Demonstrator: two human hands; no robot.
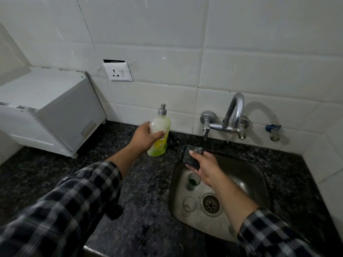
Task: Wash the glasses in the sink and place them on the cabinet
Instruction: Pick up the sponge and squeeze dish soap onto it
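The black granite counter (144, 191) carries everything; a white cabinet (46, 112), probably where clean glasses go, stands well left of the steel sink (256, 175); a chrome tap (232, 115) sits on the wall behind the sink, and I cannot tell whether water is running.

Both glasses stand upright in the sink's left half and look unwashed: the green-stained glass (194, 180) towards the back; the clear glass (189, 204) at the front, just beside the drain (210, 202).

Risks, as I judge them: the dish soap bottle (160, 130) is off the counter and tilted, just left of the sink, so a slick grip could drop it; its pump is not over the sponge, so soap could land on the counter; the right forearm crosses directly above the green-stained glass, and a lowered wrist could tip it against the steel.

The left hand (146, 136) reaches forward, fingers and thumb wrapped round the bottle's upper body; the right hand (206, 169) pinches a dark scrub sponge (192, 156) over the sink's back-left corner.
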